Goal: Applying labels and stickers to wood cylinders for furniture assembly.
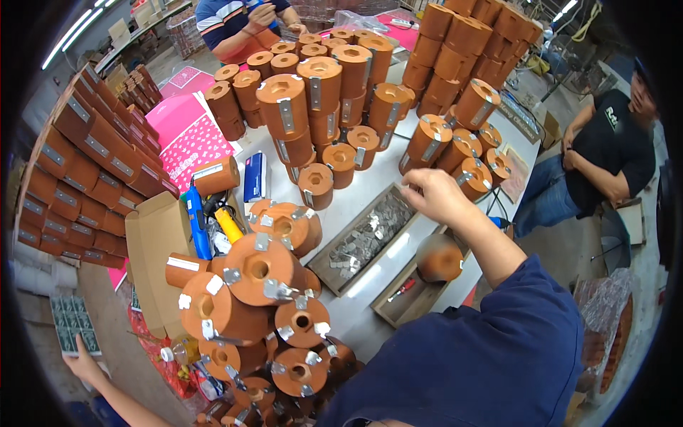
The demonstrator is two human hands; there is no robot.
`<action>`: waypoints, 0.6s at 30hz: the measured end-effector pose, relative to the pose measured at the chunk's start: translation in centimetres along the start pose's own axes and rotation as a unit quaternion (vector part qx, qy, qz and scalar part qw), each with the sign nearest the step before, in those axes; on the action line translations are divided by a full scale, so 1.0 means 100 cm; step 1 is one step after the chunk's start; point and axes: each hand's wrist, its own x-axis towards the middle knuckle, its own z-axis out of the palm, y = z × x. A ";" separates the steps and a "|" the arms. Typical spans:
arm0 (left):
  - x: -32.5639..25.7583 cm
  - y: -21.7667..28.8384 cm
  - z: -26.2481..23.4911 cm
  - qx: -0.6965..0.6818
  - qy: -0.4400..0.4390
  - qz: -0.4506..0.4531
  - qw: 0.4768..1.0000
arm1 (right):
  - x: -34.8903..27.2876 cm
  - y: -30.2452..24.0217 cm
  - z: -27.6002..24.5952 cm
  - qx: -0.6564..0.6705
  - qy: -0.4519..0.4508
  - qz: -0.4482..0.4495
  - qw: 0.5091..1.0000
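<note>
Out at the lower left, my left hand grips the edge of a dark green sheet printed with a repeated grid pattern. My right hand hovers by the far right end of a long wooden tray, its fingers loosely bent and slightly apart, with nothing visible in them. Many small grey metal pieces lie in that tray. Beside it, a second wooden tray contains a red-handled tool and a brown cylinder, partly blurred.
Brown cylinders with metal strips stand stacked across the table and fill a rack at left. More cylinders crowd close in front of me. A cardboard box holds blue and yellow tools. One person stands right, another works opposite.
</note>
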 end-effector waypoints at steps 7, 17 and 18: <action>-0.107 0.132 -0.167 -0.133 0.097 0.004 0.986 | -0.027 0.022 -0.063 0.068 0.099 0.003 0.993; -0.304 0.284 -0.226 -0.416 0.088 -0.110 0.898 | -0.103 0.103 -0.080 0.047 -0.039 0.114 0.992; -0.314 0.254 -0.242 -0.427 0.076 -0.176 0.884 | -0.115 0.121 -0.069 0.034 -0.077 0.115 0.990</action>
